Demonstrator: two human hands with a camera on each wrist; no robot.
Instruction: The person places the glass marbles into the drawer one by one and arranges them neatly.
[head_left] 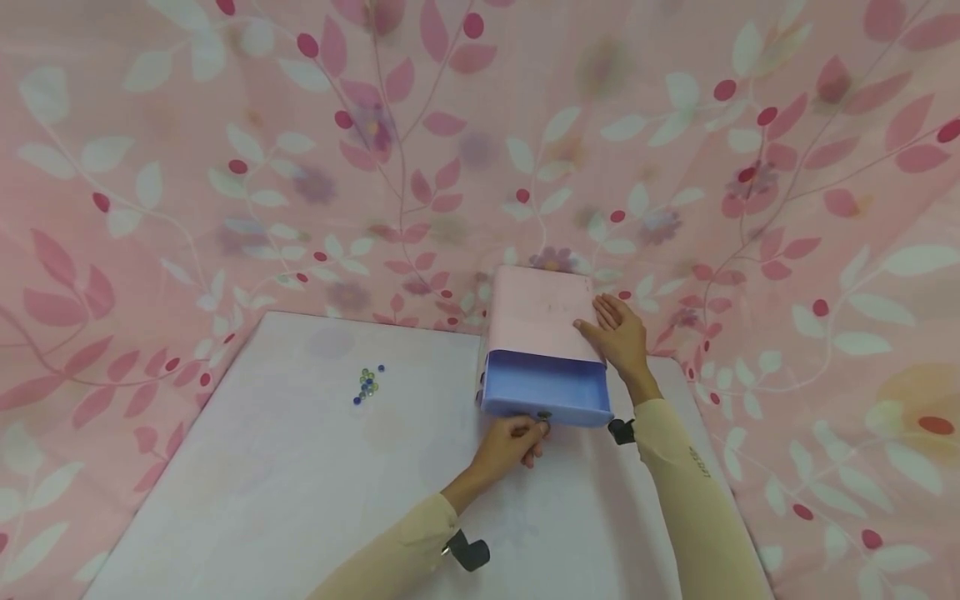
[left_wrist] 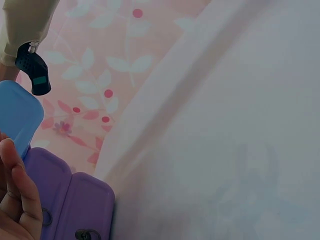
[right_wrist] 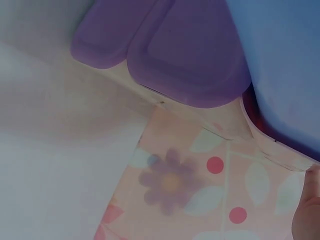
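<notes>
A small pink cabinet (head_left: 543, 312) stands at the back of the table, its top blue drawer (head_left: 546, 382) pulled out and bare inside. My left hand (head_left: 504, 450) pinches the ring pull at the middle of the drawer front. In the left wrist view, the curled fingers (left_wrist: 17, 192) of that hand show beside the blue drawer. My right hand (head_left: 621, 337) rests along the cabinet's right side, fingers extended and thumb over the top edge. At the right wrist view's edge, a fingertip (right_wrist: 309, 200) touches the cabinet's rim. Purple drawers (left_wrist: 90, 205) with ring pulls sit closed below.
Several green and blue glass marbles (head_left: 367, 385) lie grouped on the white table (head_left: 300, 467), left of the cabinet. A pink floral cloth (head_left: 405, 167) rises behind the table and down both sides. A dark wrist camera (head_left: 469, 552) hangs from the left sleeve.
</notes>
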